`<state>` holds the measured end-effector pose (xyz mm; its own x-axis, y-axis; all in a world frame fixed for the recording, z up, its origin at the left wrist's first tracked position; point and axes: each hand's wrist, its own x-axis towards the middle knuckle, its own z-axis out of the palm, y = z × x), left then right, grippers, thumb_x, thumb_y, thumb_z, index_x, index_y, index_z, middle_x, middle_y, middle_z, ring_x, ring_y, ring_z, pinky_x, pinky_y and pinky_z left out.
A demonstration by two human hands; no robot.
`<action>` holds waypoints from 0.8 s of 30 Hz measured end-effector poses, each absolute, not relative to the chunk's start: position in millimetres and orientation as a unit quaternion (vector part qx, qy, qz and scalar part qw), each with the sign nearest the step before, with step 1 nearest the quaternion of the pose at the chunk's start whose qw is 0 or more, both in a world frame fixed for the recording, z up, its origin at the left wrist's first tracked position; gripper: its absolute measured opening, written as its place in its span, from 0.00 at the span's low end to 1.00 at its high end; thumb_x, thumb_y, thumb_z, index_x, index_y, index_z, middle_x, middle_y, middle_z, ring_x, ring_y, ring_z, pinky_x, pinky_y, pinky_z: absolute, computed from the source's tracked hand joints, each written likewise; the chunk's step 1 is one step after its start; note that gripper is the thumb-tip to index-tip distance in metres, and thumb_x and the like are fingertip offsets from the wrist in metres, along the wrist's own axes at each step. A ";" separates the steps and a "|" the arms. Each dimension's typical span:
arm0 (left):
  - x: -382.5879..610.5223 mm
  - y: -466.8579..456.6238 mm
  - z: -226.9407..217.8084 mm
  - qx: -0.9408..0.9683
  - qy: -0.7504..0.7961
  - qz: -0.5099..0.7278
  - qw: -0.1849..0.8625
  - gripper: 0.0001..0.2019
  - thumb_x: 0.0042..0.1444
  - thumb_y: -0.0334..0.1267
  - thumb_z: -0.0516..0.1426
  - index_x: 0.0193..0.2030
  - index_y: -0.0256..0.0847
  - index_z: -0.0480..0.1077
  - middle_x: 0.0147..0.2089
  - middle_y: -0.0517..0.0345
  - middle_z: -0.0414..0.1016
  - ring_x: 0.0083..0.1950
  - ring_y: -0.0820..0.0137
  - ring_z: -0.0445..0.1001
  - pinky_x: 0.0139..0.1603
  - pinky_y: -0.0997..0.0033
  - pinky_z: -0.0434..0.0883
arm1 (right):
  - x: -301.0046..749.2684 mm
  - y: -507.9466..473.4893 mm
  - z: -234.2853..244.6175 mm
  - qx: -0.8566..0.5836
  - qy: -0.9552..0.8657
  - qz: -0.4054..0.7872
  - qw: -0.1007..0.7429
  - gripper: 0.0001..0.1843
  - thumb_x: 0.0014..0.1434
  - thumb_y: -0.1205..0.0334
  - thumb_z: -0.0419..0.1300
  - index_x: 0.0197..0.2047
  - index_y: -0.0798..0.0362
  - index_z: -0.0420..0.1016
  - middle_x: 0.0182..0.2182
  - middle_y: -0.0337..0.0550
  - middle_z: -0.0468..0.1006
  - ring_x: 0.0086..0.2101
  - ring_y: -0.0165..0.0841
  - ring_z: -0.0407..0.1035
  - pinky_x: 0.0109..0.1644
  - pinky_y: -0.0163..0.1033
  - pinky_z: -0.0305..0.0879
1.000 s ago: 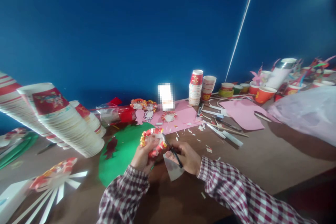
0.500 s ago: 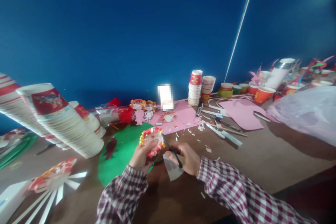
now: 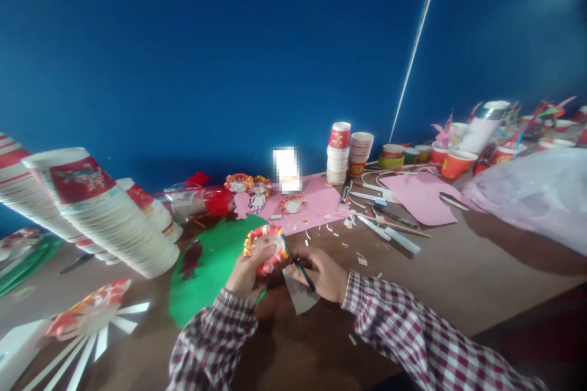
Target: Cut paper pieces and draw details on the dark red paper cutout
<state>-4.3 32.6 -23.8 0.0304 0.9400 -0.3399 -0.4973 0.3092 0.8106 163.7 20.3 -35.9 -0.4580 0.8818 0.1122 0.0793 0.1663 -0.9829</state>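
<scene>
The person's two forearms, in maroon-and-white checked sleeves [image 3: 398, 311], reach in from the lower edge and converge above a brown counter [image 3: 330, 354]. The left forearm slants up and to the right, and the left hand [image 3: 247, 270] points away from the body, its thumb laid across the face of a round paper piece with a white middle and a curled red-and-yellow rim [image 3: 278, 248]. Its other fingers are largely hidden beneath; the left grip is closed on this piece, holding it up over the counter, just beside the right edge of a rounded green paper sheet [image 3: 224, 241].

The right forearm comes in long and low from the lower right corner. The right hand [image 3: 326, 275] is turned inward with bent fingers, its grip closed around a slim black scissors-like tool [image 3: 302, 273]. The tool tilts up and to the left, its tip at the right side of the rim; whether its blades are parted is too small to tell. Below the right hand shows a pale, translucent triangular sheet [image 3: 299, 296]. Small white paper scraps [image 3: 362, 261] lie on the counter beyond that hand.
</scene>
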 end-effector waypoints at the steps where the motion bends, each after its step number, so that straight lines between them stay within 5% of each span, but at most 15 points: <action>1: -3.9 32.6 -24.4 0.251 0.447 0.532 0.674 0.13 0.35 0.32 0.68 0.28 0.33 0.70 0.13 0.66 0.63 0.13 0.84 0.59 0.15 0.87 0.61 | 163.5 21.0 -36.2 -0.352 -0.659 0.550 0.374 0.19 0.54 0.46 0.60 0.31 0.55 0.68 0.19 0.33 0.62 0.20 0.24 0.55 0.22 0.30 0.50; 24: 4.9 28.9 -18.9 0.255 0.425 0.527 0.690 0.12 0.38 0.31 0.66 0.33 0.34 0.72 0.14 0.66 0.65 0.13 0.83 0.61 0.16 0.85 0.64 | 159.6 18.8 -38.0 -0.380 -0.680 0.465 0.420 0.17 0.56 0.49 0.59 0.29 0.55 0.69 0.21 0.35 0.63 0.24 0.26 0.57 0.27 0.32 0.53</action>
<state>4.9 28.9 -18.9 0.0834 0.9446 -0.3173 -0.5107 0.3140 0.8004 159.6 18.8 -38.0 -0.3580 0.9081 0.2174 0.1273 0.2781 -0.9521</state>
